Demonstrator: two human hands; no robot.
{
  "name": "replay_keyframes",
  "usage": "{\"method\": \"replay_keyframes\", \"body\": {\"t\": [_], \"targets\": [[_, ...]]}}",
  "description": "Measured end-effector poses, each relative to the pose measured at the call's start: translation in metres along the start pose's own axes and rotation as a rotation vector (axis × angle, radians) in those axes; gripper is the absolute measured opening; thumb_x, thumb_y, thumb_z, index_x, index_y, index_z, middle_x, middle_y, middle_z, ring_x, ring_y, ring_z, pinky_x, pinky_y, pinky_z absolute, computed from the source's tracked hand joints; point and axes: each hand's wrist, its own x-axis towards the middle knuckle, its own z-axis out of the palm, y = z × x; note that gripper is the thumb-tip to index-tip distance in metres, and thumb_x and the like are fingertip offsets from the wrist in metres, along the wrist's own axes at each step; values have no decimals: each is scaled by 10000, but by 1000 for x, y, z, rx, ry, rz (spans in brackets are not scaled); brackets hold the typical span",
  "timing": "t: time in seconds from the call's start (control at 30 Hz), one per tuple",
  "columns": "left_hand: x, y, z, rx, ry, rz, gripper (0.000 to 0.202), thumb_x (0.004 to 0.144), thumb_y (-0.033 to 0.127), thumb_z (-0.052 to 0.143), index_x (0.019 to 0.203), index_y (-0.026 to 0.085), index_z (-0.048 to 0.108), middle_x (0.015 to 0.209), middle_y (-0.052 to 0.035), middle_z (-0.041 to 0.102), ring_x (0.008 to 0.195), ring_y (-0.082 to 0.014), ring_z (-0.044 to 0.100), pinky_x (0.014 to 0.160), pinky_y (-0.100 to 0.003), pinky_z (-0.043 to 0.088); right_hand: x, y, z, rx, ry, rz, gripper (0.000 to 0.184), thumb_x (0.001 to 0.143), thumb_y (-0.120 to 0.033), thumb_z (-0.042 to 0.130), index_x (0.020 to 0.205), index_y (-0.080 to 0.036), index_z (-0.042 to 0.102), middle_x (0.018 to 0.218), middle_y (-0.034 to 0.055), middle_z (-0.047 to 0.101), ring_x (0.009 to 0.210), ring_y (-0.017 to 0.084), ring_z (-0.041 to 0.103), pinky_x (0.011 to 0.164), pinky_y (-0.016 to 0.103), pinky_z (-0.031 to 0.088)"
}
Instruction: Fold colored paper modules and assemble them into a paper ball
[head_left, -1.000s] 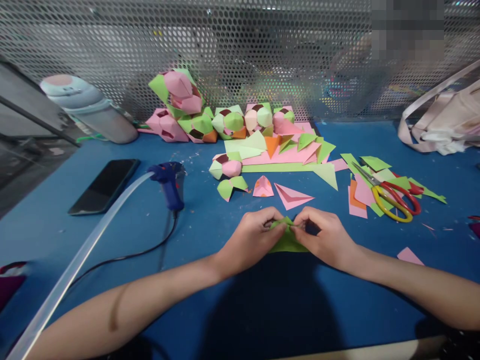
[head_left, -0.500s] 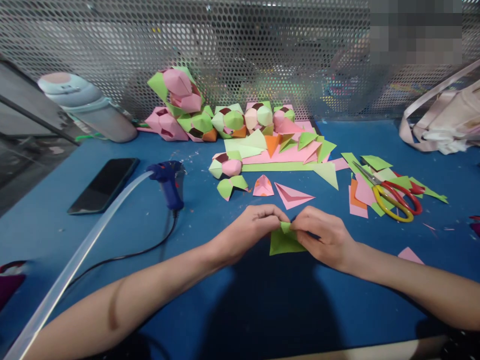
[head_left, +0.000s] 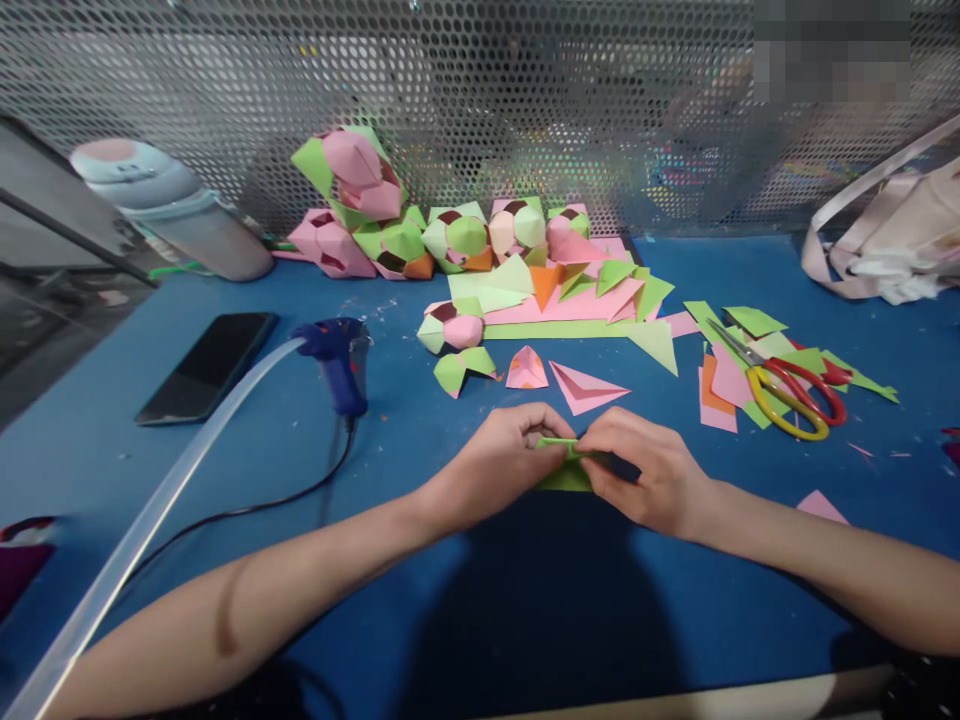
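Observation:
A piece of green paper is pinched between both hands above the blue table, its upper edge folded over. My left hand grips the left part of that fold with thumb and fingers. On the right side, my right hand pinches the same paper, fingertips close to the left ones. The fingers cover much of the sheet. Just beyond the hands lie a folded pink paper triangle, a small pink folded piece with orange spots and a green folded piece.
A blue glue gun with a long clear glue stick and a phone lie left. Scissors rest on paper scraps at right. Folded paper shapes line the perforated metal panel, near a tumbler.
The green paper's upper edge has been turned over into a narrow fold, and less of the sheet shows below. My left fingers have curled further round it.

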Motion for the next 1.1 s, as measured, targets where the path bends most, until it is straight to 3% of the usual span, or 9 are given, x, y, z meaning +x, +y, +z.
{"method": "replay_keyframes", "body": {"t": [0.23, 0.5, 0.67, 0.87, 1.1], "targets": [[-1, -1, 5, 128, 85, 94, 92, 770, 235, 602, 788, 145, 609, 700, 4, 610, 614, -90, 529, 543, -189, 405, 2, -1, 1, -52, 14, 179, 48, 838, -138, 554, 863, -163, 587, 748, 25, 588, 658, 129, 534, 608, 272, 447], [-1, -10, 4, 249, 103, 209, 115, 799, 238, 563, 817, 146, 630, 704, -5, 607, 612, -93, 506, 533, -185, 389, 0, 3, 4, -37, 20, 174, 92, 841, -109, 533, 812, -167, 598, 723, 18, 596, 638, 122, 528, 594, 258, 427], [-1, -7, 4, 228, 95, 184, 104, 780, 202, 555, 815, 144, 633, 701, -2, 614, 615, -93, 519, 534, -180, 394, 1, 4, 3, -54, 35, 153, 109, 843, -99, 524, 806, -170, 597, 711, 18, 599, 642, 126, 546, 595, 256, 429], [5, 1, -4, 175, 59, 73, 229, 765, 208, 568, 967, 159, 664, 849, -25, 702, 691, -119, 604, 580, -193, 442, 3, 7, -2, -74, 47, 205, 103, 843, -122, 528, 784, -177, 591, 704, 9, 605, 627, 120, 546, 575, 245, 423], [5, 3, -10, 432, 19, 164, 268, 848, 283, 498, 922, 180, 734, 857, -20, 727, 772, -158, 626, 654, -219, 442, 4, 8, -3, -69, 40, 223, 105, 836, -119, 534, 766, -172, 591, 681, -2, 578, 614, 112, 522, 570, 242, 410]]}}
